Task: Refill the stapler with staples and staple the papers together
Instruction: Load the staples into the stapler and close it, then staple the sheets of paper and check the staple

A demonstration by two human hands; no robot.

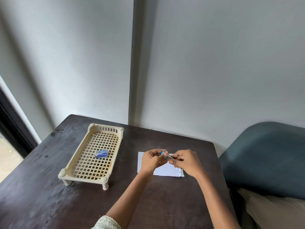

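A small blue stapler point(163, 153) is held above the white papers point(166, 170), which lie flat on the dark table. My left hand point(152, 160) grips the stapler's blue end. My right hand point(186, 161) pinches its metal part point(170, 157); whether that is the stapler's tray or a strip of staples I cannot tell. A small blue staple box point(101, 153) rests inside the cream lattice tray point(77, 162) to the left, apart from both hands.
The dark wooden table point(49, 195) stands against a grey wall. A blue upholstered chair point(267, 159) is close to the table's right edge. A dark window frame point(14, 126) runs down the left.
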